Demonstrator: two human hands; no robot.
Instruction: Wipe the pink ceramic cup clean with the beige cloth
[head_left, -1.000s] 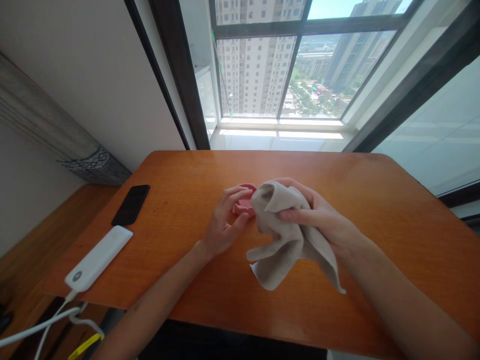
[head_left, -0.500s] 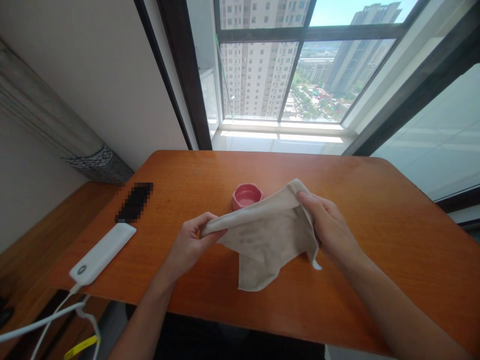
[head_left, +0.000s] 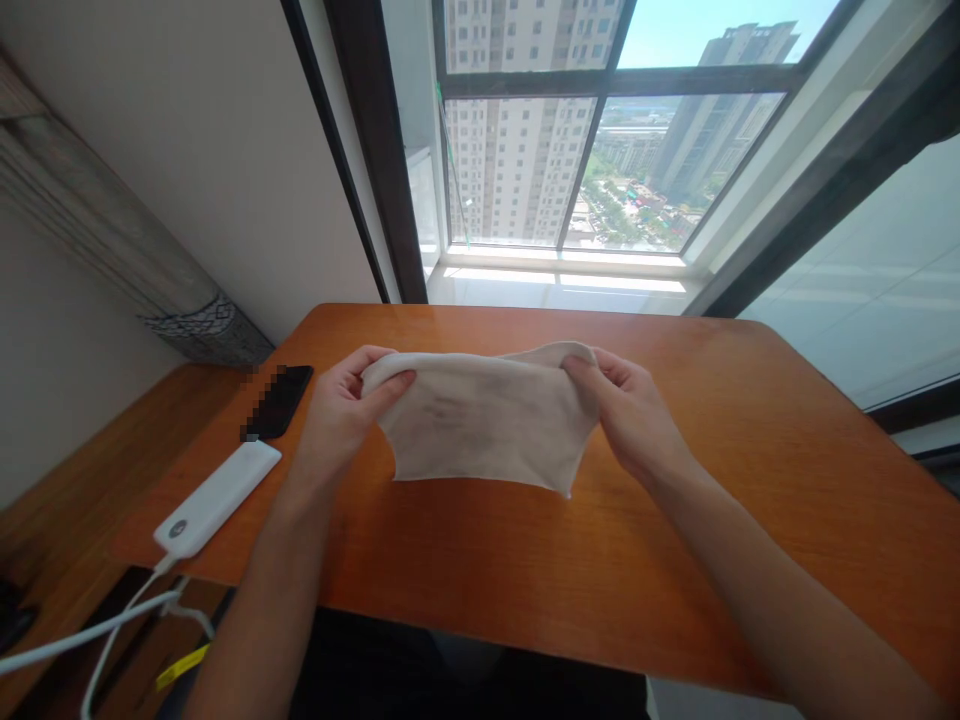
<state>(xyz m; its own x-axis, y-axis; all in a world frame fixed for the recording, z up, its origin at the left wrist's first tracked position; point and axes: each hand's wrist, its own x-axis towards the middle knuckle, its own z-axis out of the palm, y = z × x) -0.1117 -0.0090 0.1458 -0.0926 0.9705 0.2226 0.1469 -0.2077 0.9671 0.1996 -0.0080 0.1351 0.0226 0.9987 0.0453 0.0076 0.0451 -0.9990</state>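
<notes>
A beige cloth (head_left: pixel 487 420) with dark smudges hangs stretched between my hands above the wooden table (head_left: pixel 480 560). Its top edge is folded over, and the lower edge hangs loose. My left hand (head_left: pixel 349 405) pinches the upper left corner between thumb and fingers. At the upper right corner, my right hand (head_left: pixel 626 410) grips the fabric with the thumb on the near side. The pink bowl seen earlier is hidden behind the cloth.
On the table's left side lie a white power strip-like box (head_left: pixel 217 500) and a black phone (head_left: pixel 285 400), partly pixelated. White cables (head_left: pixel 97 635) run off the front left edge. A window (head_left: pixel 562 170) stands beyond the table's far edge, with a curtain (head_left: pixel 150 240) at left.
My left hand has moved up and the cloth has gone from slanted to level and spread wider. It now covers the pink bowl from view. My right hand has risen slightly.
</notes>
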